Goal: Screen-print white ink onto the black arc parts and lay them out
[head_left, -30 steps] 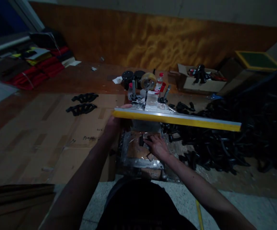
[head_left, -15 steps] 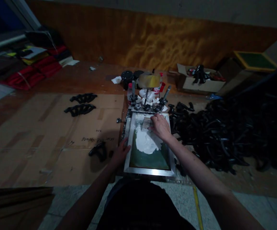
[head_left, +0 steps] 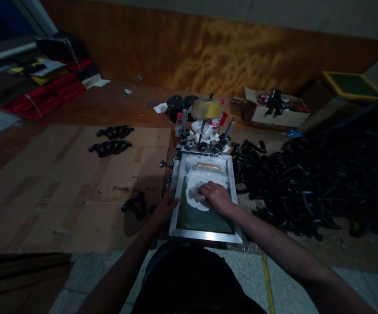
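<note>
In front of me lies a silk-screen frame with a metal rim and green mesh, a patch of white ink spread over its middle. My right hand is closed on a small pale scraper, pressed into the ink. A brown-edged squeegee bar lies across the far part of the mesh. At the left rim, my left hand is closed around the frame's edge, thumb on top and other fingers partly hidden. Behind the frame stand clamps with upright metal posts.
Black curved plastic parts lie on the cardboard at left, including one piece near my left hand. A large heap of black parts fills the right side. Black tubs, a red-capped bottle and an open carton stand behind.
My right hand has moved toward me with the scraper, from the far end of the mesh to its middle. The squeegee bar now shows behind it. The left hand stays put.
</note>
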The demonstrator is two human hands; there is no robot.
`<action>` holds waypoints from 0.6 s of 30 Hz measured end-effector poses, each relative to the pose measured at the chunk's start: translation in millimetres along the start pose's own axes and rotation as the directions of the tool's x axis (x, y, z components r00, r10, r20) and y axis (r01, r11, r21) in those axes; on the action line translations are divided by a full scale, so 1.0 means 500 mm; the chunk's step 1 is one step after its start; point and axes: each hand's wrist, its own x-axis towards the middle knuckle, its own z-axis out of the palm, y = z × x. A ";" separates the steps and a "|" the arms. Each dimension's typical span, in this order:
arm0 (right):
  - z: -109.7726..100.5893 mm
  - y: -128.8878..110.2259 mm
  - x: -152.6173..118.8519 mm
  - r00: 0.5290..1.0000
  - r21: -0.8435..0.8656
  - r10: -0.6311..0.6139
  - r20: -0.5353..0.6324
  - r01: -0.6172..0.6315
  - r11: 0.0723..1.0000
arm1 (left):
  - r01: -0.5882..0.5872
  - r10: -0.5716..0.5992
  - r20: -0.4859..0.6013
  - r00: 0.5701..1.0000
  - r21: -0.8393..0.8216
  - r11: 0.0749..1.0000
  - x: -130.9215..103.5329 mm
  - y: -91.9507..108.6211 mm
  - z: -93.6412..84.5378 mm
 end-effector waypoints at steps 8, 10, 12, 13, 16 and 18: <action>-0.019 0.000 0.020 0.996 0.135 0.078 -0.037 -0.072 0.988 | 0.016 -0.017 -0.019 1.000 -0.049 0.999 -0.021 0.043 -0.007; -0.068 0.029 0.066 0.972 0.136 0.220 -0.087 -0.207 0.969 | -0.002 0.001 -0.025 1.000 -0.050 0.999 -0.032 0.074 -0.018; -0.117 0.077 0.096 0.928 0.132 0.337 -0.161 -0.318 0.939 | -0.048 0.045 -0.083 0.996 -0.040 0.998 -0.044 0.118 -0.031; -0.139 0.110 0.100 0.898 0.145 0.378 -0.224 -0.353 0.924 | -0.078 0.073 -0.129 0.989 -0.033 0.996 -0.049 0.143 -0.037; -0.171 0.221 0.062 0.746 0.262 0.488 -0.453 -0.412 0.873 | -0.215 0.201 -0.236 0.951 -0.034 0.976 -0.052 0.229 -0.049; -0.156 0.276 0.017 0.656 0.362 0.608 -0.447 -0.489 0.794 | -0.340 0.303 -0.257 0.918 -0.113 0.934 -0.041 0.287 -0.052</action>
